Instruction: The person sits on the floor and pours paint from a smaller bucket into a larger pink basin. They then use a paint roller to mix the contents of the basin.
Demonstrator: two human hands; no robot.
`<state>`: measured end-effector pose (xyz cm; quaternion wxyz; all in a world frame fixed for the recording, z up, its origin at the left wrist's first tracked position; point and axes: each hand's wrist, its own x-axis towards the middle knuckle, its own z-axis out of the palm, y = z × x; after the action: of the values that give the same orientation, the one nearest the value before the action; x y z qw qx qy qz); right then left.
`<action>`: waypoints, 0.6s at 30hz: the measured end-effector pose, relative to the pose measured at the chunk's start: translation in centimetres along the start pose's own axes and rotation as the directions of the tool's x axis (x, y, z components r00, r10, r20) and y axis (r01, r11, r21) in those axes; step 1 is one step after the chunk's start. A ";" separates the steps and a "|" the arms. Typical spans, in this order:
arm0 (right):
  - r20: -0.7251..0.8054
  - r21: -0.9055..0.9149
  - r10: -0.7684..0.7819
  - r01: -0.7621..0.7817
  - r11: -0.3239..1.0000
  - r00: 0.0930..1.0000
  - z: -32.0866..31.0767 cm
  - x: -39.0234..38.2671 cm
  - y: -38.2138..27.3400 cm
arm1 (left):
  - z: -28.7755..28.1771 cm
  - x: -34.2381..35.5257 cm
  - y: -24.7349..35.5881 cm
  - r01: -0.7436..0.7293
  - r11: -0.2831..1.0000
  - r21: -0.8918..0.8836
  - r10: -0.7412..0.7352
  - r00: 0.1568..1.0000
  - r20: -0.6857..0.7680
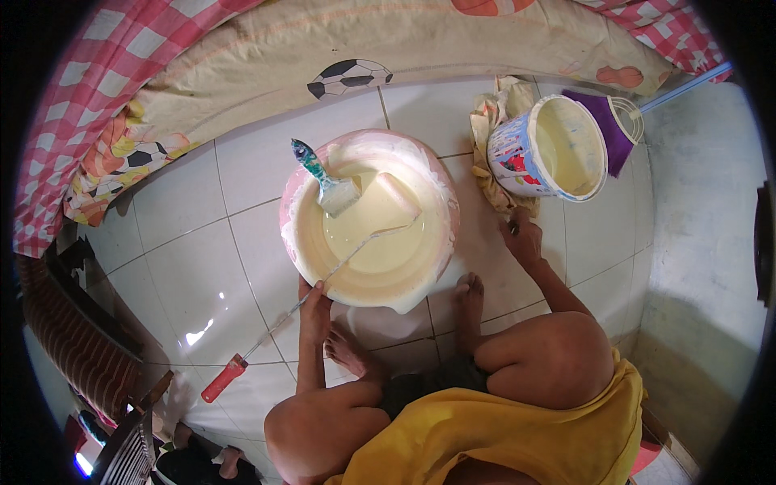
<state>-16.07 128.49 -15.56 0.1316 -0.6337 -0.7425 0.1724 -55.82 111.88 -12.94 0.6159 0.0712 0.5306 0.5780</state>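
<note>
A pink basin (436, 255) of pale cream paint sits on the tiles before my feet. My left hand (314, 301) grips its lower-left rim. A paint roller (394, 191) lies in the paint, its red handle (224, 377) reaching out past the rim. A brush with a paint-smeared teal handle (313, 163) leans inside at the upper left. My right hand (521, 241) has curled fingers at the lower edge of a crumpled tan paper or cloth (489, 117); what they hold is unclear. Just above, a paint bucket (511, 166) is tilted on its side or nearly so.
A printed fabric edge (242, 81) and checked cloth (81, 105) border the far side. A purple item (598, 129) and pale blue pole (687, 87) are behind the bucket. A wall (703, 226) stands right; dark striped furniture (73, 307) is left.
</note>
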 end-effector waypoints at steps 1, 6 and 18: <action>-0.046 -0.037 0.060 -0.062 0.997 0.997 0.0 -0.3 0.4 | 0.2 0.1 0.2 -0.003 1.000 0.008 0.003 1.000 0.009; -0.071 -0.098 0.135 -0.142 0.985 0.988 0.7 0.4 1.8 | -0.6 -0.1 0.3 0.012 0.997 0.077 -0.014 1.000 0.026; 0.009 -0.047 0.028 -0.028 0.999 1.000 2.5 0.7 2.6 | -1.5 -1.1 1.0 0.035 0.995 0.091 -0.044 0.994 0.099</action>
<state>-14.91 129.35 -18.96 0.1107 -0.6462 -0.7380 0.1600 -57.29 110.52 -12.22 0.6495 0.1173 0.5253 0.5371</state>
